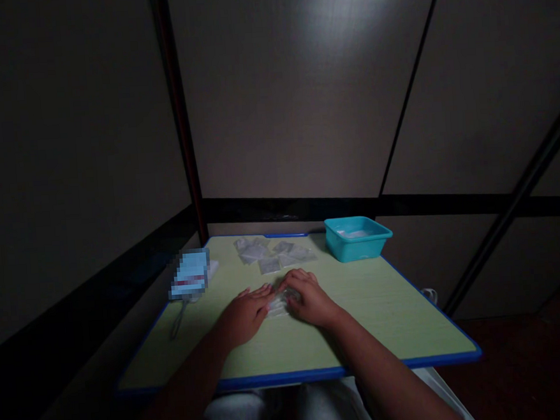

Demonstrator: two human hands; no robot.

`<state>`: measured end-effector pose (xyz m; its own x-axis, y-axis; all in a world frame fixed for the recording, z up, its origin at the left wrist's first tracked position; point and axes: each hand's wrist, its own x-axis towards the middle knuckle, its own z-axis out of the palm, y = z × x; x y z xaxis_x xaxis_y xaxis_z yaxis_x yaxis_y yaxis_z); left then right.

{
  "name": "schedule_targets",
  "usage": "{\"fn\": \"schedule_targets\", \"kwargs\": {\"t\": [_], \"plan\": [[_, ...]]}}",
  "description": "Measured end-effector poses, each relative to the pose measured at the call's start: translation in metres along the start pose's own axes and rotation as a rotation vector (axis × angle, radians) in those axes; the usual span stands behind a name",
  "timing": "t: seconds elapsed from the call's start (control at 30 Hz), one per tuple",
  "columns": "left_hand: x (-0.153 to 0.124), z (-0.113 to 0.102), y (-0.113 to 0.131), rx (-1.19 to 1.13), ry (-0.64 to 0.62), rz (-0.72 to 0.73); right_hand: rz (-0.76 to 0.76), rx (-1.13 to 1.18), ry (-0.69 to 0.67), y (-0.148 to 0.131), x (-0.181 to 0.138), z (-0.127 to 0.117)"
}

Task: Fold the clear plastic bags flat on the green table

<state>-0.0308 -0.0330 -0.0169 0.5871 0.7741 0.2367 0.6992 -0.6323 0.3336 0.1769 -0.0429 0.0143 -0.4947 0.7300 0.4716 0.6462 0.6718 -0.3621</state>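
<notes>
At frame centre, both forearms reach forward; left hand (243, 315) lies flat, fingers together, right hand (309, 299) curls knuckles-up, both pressing a clear packet (279, 304).

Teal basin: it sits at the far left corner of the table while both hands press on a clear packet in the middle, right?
Not quite. The head view shows the teal basin at the table's far right corner. The left hand and right hand do rest on the clear packet mid-table.
</notes>
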Motion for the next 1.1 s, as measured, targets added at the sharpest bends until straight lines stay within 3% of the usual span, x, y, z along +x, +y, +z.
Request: {"fn": "schedule_targets", "kwargs": {"t": [0.53,0.83,1.1], "plan": [[-0.001,0.001,-0.001,0.015,0.014,0.014,-0.100,-0.204,-0.029,-0.004,0.002,0.001],[0.000,0.002,-0.002,-0.015,0.014,-0.012,-0.066,-0.311,-0.140,-0.010,-0.001,-0.002],[0.000,0.005,-0.008,0.019,-0.007,0.009,-0.047,-0.322,-0.149,-0.015,-0.006,-0.007]]}}
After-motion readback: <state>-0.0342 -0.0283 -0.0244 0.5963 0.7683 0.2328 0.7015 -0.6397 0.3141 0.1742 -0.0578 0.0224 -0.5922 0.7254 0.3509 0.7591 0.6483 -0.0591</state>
